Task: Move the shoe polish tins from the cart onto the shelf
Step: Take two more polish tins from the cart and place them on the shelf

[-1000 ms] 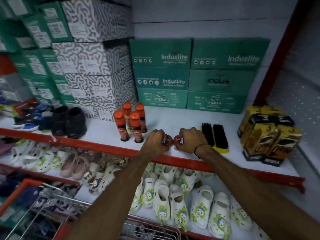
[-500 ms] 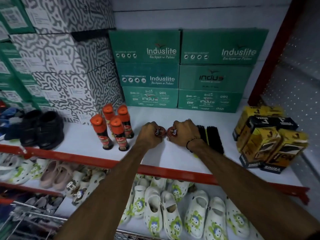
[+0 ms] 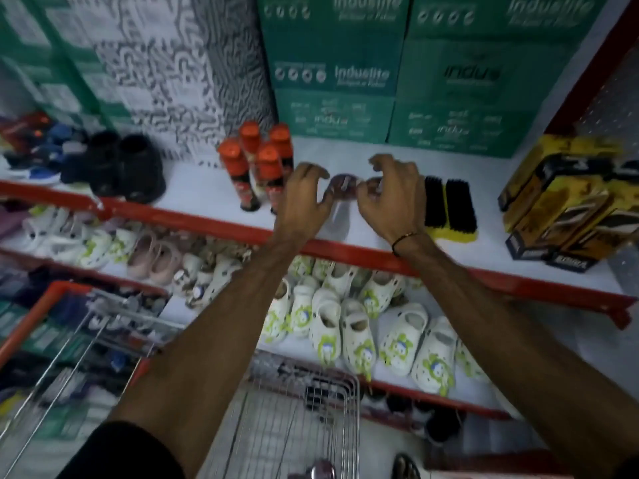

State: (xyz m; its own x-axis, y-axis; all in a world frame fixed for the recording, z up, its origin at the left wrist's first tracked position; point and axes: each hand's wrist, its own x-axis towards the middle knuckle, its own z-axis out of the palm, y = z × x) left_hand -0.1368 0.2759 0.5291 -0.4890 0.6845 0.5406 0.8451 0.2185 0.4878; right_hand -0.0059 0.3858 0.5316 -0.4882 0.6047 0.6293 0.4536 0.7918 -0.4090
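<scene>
two small round dark-red shoe polish tins are seen side by side on the white shelf [image 3: 193, 188] with the red front edge: the left tin [image 3: 340, 186] and the right tin [image 3: 374, 184], both blurred. the left hand [image 3: 304, 198] is held just beside the left tin with fingers spread and curled, released from it; its fingertips are near the tin's edge, though contact cannot be told through the blur. the right hand [image 3: 390, 198] is arched over the right tin, fingers loose and apart, nothing gripped; part of that tin is hidden by it. a thin dark cord is worn on the right wrist. to the left of the tins four orange-capped dark polish bottles [image 3: 257, 167] stand upright. to the right a yellow-backed black-bristled brush [image 3: 449, 209] lies flat. green cardboard boxes [image 3: 332, 70] are stacked behind. a wire cart [image 3: 304, 420] with red trim is seen below the forearms; its contents are too blurred to tell.
</scene>
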